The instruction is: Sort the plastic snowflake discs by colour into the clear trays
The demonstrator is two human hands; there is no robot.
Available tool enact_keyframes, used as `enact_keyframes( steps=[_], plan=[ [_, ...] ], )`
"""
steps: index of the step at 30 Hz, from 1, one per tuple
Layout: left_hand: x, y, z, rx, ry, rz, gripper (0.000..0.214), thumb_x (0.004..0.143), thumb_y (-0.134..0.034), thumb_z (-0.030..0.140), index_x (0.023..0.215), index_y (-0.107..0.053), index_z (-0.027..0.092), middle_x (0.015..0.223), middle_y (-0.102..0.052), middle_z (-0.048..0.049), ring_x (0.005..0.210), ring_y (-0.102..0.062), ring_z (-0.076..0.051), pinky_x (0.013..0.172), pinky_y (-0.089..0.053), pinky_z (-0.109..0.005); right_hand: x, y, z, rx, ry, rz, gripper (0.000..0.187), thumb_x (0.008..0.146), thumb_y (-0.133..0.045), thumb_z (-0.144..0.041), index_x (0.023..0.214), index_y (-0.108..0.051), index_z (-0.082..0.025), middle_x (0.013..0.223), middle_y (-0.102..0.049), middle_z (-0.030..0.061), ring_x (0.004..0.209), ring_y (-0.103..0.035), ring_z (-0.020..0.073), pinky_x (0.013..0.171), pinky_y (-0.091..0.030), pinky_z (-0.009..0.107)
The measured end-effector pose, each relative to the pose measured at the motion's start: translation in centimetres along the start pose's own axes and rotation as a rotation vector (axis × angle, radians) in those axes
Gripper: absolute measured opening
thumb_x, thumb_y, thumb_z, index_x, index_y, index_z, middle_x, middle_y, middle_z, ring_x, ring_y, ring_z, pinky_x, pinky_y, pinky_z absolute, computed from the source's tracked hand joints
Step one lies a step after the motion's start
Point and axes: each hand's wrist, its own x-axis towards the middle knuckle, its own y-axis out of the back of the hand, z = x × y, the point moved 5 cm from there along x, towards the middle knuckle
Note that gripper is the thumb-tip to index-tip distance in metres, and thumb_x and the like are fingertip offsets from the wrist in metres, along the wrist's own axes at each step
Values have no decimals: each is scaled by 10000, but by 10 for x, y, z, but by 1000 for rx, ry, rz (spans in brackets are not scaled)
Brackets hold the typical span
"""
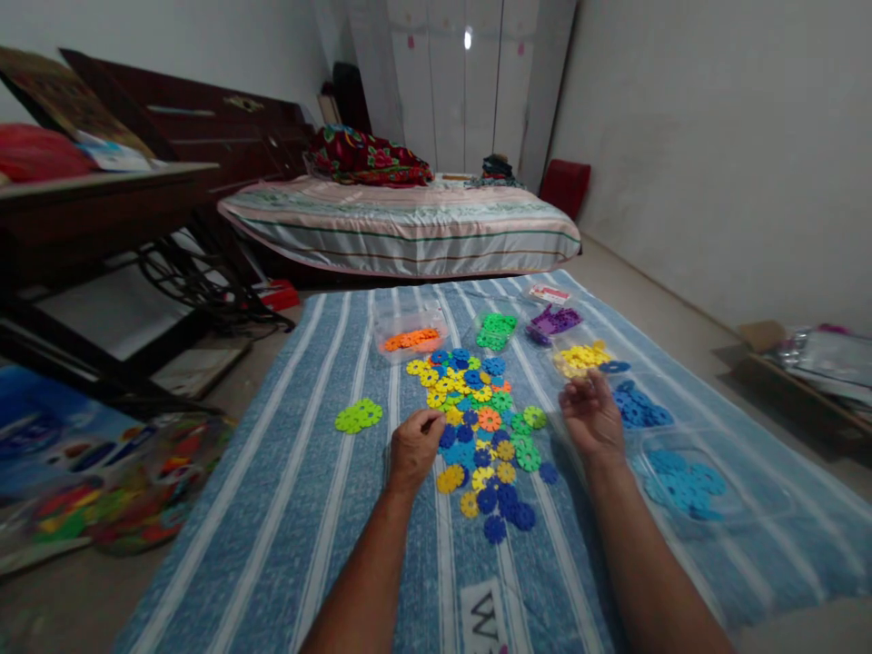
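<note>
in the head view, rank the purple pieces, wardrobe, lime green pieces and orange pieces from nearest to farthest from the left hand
From the left hand:
1. Lime green pieces: just to its left and slightly ahead.
2. Orange pieces: straight ahead.
3. Purple pieces: ahead and well to the right.
4. Wardrobe: at the very back.

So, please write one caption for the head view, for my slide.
Left hand at a loose pile of mixed-colour discs, right hand near yellow discs, over striped cloth.
</note>
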Motion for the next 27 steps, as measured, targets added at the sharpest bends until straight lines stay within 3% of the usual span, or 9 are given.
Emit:
enact_keyframes(
  steps=[4, 7, 10, 15, 20, 24, 27],
  plan=[
    [0, 0, 1, -1, -9, -1, 195, 798, -576, 343, 768, -708, 203, 771, -725, -21, 721, -668, -174, 729, -509, -272, -6, 0, 14, -304, -36, 22, 411, 539, -856, -465, 760, -641, -192, 576, -676, -8, 463, -575, 109, 457, -471, 217],
    [0, 1, 2, -4, -9, -3, 190, 796, -580, 338, 773, -710, 202, 785, -728, -25, 738, -672, -179, 741, -512, -277, -11, 0, 21, -626, 50, 32, 404, 539, -820, -510, 680, -648, -173, 508, -623, -13, 413, -522, 104, 418, -421, 219],
    [0, 1, 2, -6, -11, -3, 191, 795, -580, 332, 778, -715, 198, 803, -730, -33, 754, -677, -184, 748, -515, -283, -13, -4, 22, -882, 143, -43, 375, 594, -750, -528, 648, -661, -167, 486, -584, -18, 428, -507, 112, 444, -411, 236],
    [-1, -1, 1, -5, -15, 1, 180, 799, -581, 318, 765, -711, 198, 785, -722, -32, 734, -670, -179, 734, -512, -282, -11, -3, 25, -1109, 215, -157, 336, 698, -630, -498, 665, -672, -167, 513, -578, -9, 486, -519, 137, 515, -406, 266],
    [-1, -1, 3, 6, -20, -5, 170, 806, -581, 305, 756, -706, 201, 770, -715, -23, 713, -660, -165, 708, -496, -267, -9, 2, 29, -1229, 252, -188, 343, 742, -575, -496, 701, -684, -173, 550, -590, -2, 533, -541, 156, 559, -408, 274],
    [-2, -1, 4, 2, -23, -6, 167, 807, -581, 302, 747, -702, 205, 761, -712, -17, 706, -660, -159, 694, -491, -258, -17, -4, 30, -1385, 424, -177, 332, 791, -537, -475, 762, -701, -187, 614, -626, 13, 575, -562, 165, 601, -410, 283],
    [-2, -1, 3, -8, -25, -4, 162, 807, -578, 294, 743, -699, 207, 754, -710, -13, 701, -660, -155, 684, -493, -252, -29, -19, 38, -1492, 634, -291, 300, 853, -511, -420, 784, -701, -198, 722, -659, 41, 666, -591, 175, 653, -418, 289]
  ],
)
